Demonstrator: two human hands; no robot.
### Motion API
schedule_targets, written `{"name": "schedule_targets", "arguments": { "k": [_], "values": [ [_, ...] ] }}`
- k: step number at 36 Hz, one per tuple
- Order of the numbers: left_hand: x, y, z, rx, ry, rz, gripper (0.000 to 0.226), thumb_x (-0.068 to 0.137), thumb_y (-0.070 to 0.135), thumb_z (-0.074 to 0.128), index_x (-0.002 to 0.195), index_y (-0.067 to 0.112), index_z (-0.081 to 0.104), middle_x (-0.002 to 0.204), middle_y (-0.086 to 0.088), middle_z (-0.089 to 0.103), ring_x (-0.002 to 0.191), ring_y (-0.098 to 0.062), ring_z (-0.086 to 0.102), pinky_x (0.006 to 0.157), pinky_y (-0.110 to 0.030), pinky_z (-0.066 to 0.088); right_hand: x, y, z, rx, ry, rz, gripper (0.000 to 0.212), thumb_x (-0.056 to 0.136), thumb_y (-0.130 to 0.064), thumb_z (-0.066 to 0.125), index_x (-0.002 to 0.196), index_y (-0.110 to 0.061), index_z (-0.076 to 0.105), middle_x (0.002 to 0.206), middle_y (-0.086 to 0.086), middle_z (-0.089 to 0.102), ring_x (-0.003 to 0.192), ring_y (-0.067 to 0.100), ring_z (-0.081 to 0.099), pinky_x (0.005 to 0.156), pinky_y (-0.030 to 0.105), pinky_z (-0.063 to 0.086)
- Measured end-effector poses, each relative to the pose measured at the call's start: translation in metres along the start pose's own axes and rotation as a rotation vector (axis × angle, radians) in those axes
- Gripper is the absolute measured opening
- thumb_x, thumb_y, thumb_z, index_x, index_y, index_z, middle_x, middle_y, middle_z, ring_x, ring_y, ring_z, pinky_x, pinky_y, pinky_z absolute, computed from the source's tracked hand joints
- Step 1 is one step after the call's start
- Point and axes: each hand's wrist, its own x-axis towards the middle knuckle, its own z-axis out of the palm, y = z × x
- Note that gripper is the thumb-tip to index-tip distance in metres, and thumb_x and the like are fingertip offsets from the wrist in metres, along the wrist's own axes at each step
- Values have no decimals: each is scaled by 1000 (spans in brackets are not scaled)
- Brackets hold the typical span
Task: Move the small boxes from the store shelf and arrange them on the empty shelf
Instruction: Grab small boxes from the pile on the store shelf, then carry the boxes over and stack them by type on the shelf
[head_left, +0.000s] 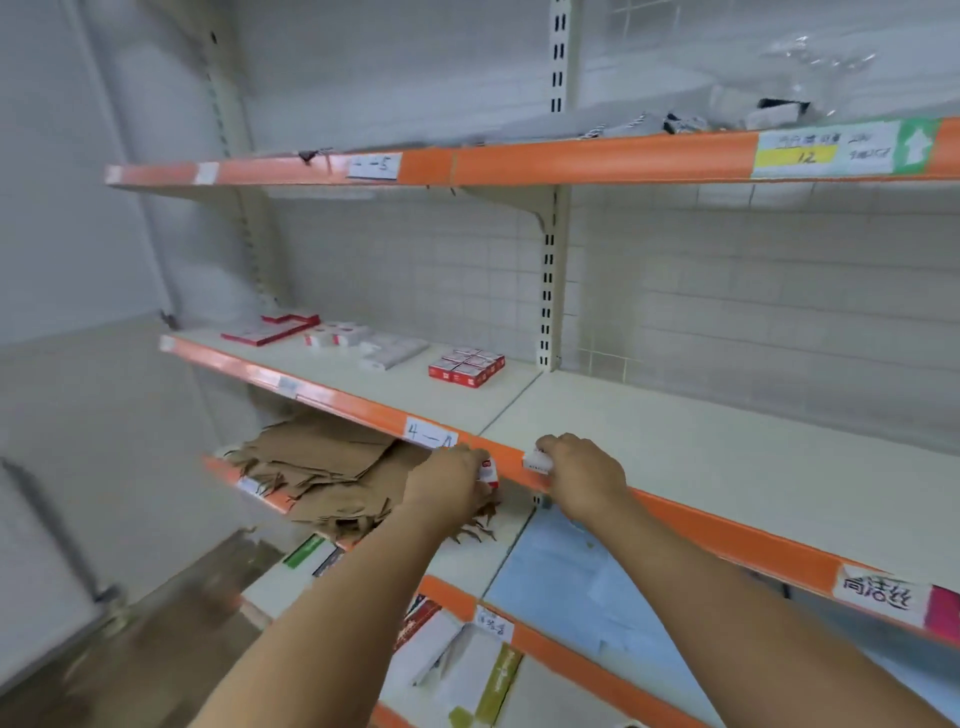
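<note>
Fingers (480, 460) of the left hand (447, 478) pinch a small red-and-white box (488, 474) below the orange shelf edge (511, 457); the right hand (587, 475) grips a white box (537, 461) at that edge. Both should lift clear of the lip before setting down squarely.

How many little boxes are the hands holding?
2. The left hand holds a red-and-white box below the orange shelf edge; the right hand holds a white box against it. More may be hidden in the palms.
</note>
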Motion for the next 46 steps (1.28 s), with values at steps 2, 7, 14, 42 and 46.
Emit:
{"name": "schedule_targets", "arguments": {
  "k": [2,7,14,42,46],
  "values": [
    [-10,-29,-6,28,10,-29,37,94,27,53,131,22,50,127,-3,54,115,-25,50,86,-36,48,6,-30,8,3,7,-30,48,88,-5,47,133,-19,48,124,6,53,115,26,50,81,33,44],
    [-37,-90,-18,66,32,-112,42,96,23,50,138,23,45,125,-5,54,116,-25,49,78,-36,43,23,-96,29,24,3,-106,46,91,-7,46,135,-20,48,129,6,54,115,26,51,86,33,46],
    [-56,-167,-31,28,46,-227,37,97,24,52,133,22,48,126,-2,53,114,-23,50,84,-38,48,47,-171,54,82,-35,-183,45,92,-8,47,135,-21,48,131,6,54,118,27,52,89,36,47],
    [83,-374,-69,59,162,-460,34,96,30,52,130,30,51,121,2,52,105,-19,54,88,-39,50,294,-313,105,133,-78,-413,41,93,-25,56,133,-21,49,125,4,56,113,24,54,77,30,43],
    [99,-404,-71,49,165,-467,33,96,28,51,129,29,51,122,3,50,107,-19,53,86,-37,50,322,-329,115,125,-80,-411,36,92,-25,58,127,-21,51,122,3,57,111,23,55,75,28,42]
  ]
}}
